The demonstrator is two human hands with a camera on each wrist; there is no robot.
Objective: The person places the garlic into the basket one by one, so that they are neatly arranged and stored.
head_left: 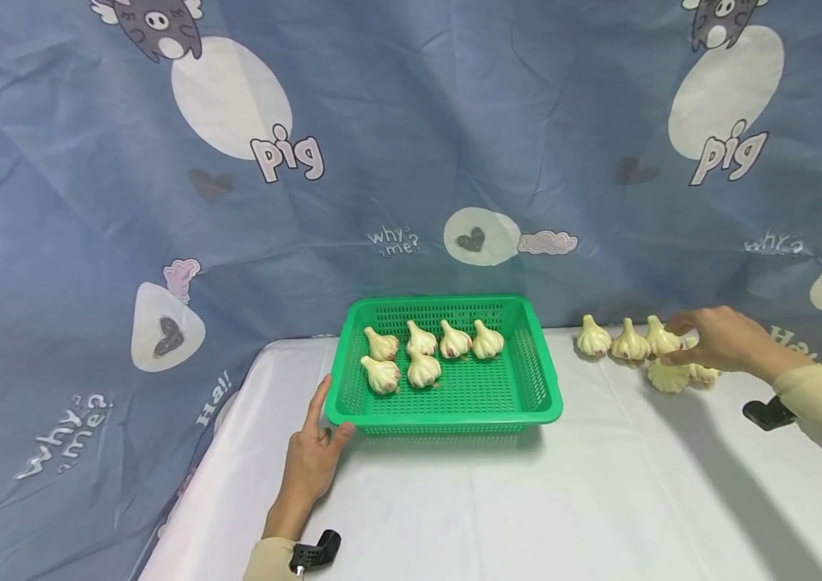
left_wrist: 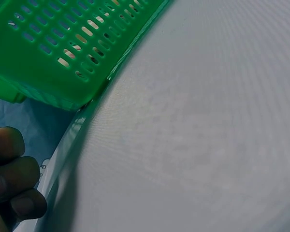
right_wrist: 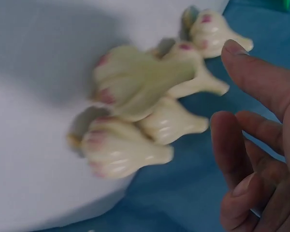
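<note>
Several whitish garlic bulbs [head_left: 486, 340] lie in a green perforated basket [head_left: 447, 420]. My left hand [head_left: 311, 458] is at its front left corner, forefinger stretched along the left side and thumb by the front rim. In the left wrist view, its other fingers [left_wrist: 20, 178] are bent loosely below the basket, holding nothing. To the right, my right hand [head_left: 726, 343] hovers over a group of garlic bulbs [head_left: 630, 342]. The right wrist view shows its thumb and fingers spread, apart from the bulbs' stems. One bulb [right_wrist: 130, 82] there overlaps its neighbours.
A white cloth covers the table [head_left: 447, 508]. Behind it hangs a blue patterned curtain [head_left: 381, 161], close to the basket's back and the loose bulbs. The table's left edge runs beside my left hand.
</note>
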